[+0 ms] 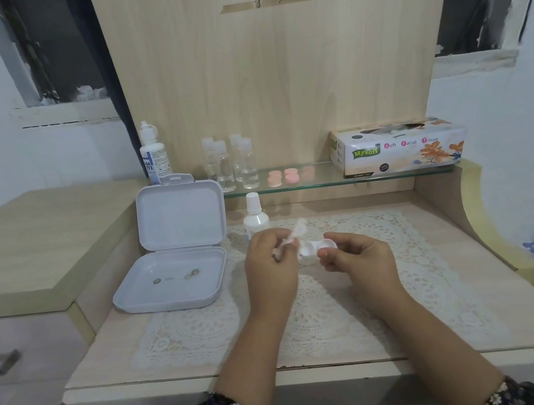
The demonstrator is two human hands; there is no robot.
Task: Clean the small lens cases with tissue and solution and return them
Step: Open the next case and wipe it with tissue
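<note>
My right hand point(358, 258) pinches a small white lens case point(317, 249) above the lace mat, its two round wells facing up. My left hand point(269, 264) pinches a twisted piece of tissue point(296, 232), whose tip touches the left well of the case. A white solution bottle point(255, 218) stands upright just behind my left hand. Pink lens case caps point(290, 175) lie in a group on the glass shelf.
An open white plastic box point(173, 278) lies left of my hands, lid up, with two small dark pieces in its tray. On the glass shelf point(324, 180) stand several clear vials point(231, 164), an eye-drop bottle point(155, 156) and a tissue box point(396, 148). Drawers are at the left.
</note>
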